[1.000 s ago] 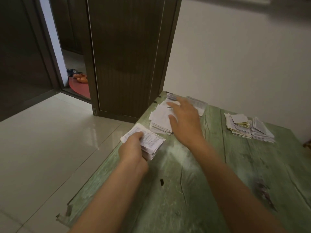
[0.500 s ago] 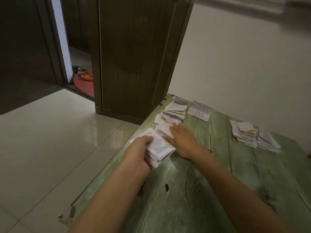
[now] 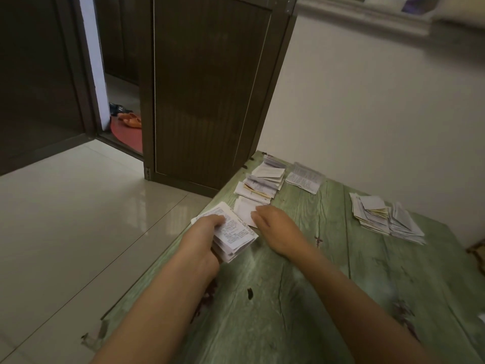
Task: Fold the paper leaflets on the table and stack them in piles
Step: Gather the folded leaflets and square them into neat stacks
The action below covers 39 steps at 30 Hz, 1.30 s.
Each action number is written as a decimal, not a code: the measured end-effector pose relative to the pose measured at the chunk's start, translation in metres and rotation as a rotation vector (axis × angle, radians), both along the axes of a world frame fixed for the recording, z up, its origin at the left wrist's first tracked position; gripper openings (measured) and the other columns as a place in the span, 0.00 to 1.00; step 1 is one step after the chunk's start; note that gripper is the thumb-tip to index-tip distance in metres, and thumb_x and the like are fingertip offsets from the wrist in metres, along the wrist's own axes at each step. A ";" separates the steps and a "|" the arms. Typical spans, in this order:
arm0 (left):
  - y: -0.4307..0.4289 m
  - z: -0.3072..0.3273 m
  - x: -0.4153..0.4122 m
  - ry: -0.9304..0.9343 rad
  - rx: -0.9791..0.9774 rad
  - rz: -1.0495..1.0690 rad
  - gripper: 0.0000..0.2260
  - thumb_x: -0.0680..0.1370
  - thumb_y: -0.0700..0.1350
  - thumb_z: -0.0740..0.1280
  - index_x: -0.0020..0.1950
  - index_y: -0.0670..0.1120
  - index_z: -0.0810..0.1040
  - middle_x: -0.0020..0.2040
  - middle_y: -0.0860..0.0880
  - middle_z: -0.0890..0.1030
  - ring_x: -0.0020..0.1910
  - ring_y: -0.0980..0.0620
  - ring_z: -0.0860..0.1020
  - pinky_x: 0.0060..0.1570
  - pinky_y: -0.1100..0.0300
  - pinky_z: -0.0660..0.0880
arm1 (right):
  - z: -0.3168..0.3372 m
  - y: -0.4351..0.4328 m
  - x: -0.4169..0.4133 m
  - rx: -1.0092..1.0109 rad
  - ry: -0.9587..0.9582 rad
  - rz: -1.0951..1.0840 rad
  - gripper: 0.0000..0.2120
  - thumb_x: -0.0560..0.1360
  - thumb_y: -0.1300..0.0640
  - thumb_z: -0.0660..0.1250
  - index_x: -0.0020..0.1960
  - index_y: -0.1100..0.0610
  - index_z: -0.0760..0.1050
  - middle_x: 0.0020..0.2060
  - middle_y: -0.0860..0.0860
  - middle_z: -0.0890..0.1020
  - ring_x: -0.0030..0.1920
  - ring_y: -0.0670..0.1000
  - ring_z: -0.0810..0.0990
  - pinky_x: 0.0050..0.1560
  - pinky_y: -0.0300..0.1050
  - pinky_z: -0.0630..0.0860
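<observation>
Left hand [image 3: 210, 229] was down at the near-left edge of the table [image 3: 288, 298], fingers wrapped under a thick bundle of folded leaflets [image 3: 237, 233] with the thumb clamped on top. The bundle's printed top sheet faced up and its layered edges fanned toward the camera. Right hand [image 3: 275, 227] was just beside it, palm down, fingers bent onto a plain white leaflet [image 3: 244, 210] lying flat on the tabletop. The tips were hidden behind the knuckles, so pinch or press, I could not tell.

Beyond that sheet lay a loose, ragged pile [image 3: 258, 189] with a yellowish sheet showing among the white ones, then a neater pile [image 3: 271, 170] near the far corner. A single printed leaflet [image 3: 304, 177] lay flat just to its right. Well apart on the right side sat two more piles, touching each other — a squarish one [image 3: 371, 215] and a slanted one [image 3: 405, 227].

The table surface was pale green wood-grain, scuffed, with dark chipped spots. A dark brown ribbed door [image 3: 210, 101] stood behind it and glossy pale floor tiles [image 3: 65, 219] lay to the left.
</observation>
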State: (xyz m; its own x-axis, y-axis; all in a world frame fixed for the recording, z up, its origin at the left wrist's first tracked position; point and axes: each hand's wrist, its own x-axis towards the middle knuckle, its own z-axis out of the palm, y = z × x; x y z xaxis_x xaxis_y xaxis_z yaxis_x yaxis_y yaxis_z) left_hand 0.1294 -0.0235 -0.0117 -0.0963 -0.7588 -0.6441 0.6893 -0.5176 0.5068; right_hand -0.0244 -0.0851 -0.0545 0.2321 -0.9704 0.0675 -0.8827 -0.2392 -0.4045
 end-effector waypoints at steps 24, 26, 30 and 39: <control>-0.004 -0.003 0.015 -0.055 -0.065 -0.026 0.02 0.77 0.35 0.63 0.49 0.39 0.73 0.42 0.41 0.81 0.38 0.44 0.80 0.25 0.48 0.77 | 0.040 0.011 -0.003 0.117 -0.322 -0.157 0.18 0.76 0.54 0.65 0.65 0.57 0.70 0.56 0.52 0.77 0.51 0.49 0.77 0.45 0.41 0.75; -0.002 0.000 0.013 -0.089 -0.138 -0.070 0.02 0.77 0.36 0.64 0.49 0.41 0.74 0.41 0.42 0.82 0.38 0.46 0.81 0.28 0.52 0.79 | 0.045 0.031 0.000 0.132 -0.575 -0.180 0.14 0.76 0.57 0.66 0.61 0.56 0.73 0.49 0.48 0.80 0.45 0.45 0.79 0.39 0.37 0.77; 0.003 0.002 0.003 -0.133 -0.272 -0.204 0.02 0.77 0.37 0.65 0.47 0.42 0.76 0.35 0.46 0.84 0.39 0.48 0.82 0.35 0.57 0.80 | 0.041 0.062 0.010 0.217 -0.879 -0.204 0.04 0.76 0.56 0.66 0.50 0.52 0.77 0.39 0.46 0.84 0.39 0.46 0.84 0.36 0.38 0.79; 0.000 -0.019 -0.010 -0.348 -0.352 -0.236 0.16 0.77 0.42 0.66 0.63 0.40 0.69 0.50 0.41 0.83 0.43 0.47 0.83 0.35 0.58 0.80 | 0.025 0.084 0.028 0.287 -1.045 -0.204 0.10 0.81 0.53 0.54 0.53 0.49 0.74 0.41 0.48 0.83 0.35 0.41 0.82 0.33 0.32 0.75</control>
State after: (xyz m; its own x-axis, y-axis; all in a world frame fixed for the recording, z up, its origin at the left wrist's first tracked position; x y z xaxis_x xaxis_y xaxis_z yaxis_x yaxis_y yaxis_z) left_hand 0.1198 -0.0235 -0.0303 -0.1168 -0.9178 -0.3795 0.3356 -0.3962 0.8547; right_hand 0.0031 -0.0008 -0.0292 0.0256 -0.9950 -0.0967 -0.0859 0.0941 -0.9918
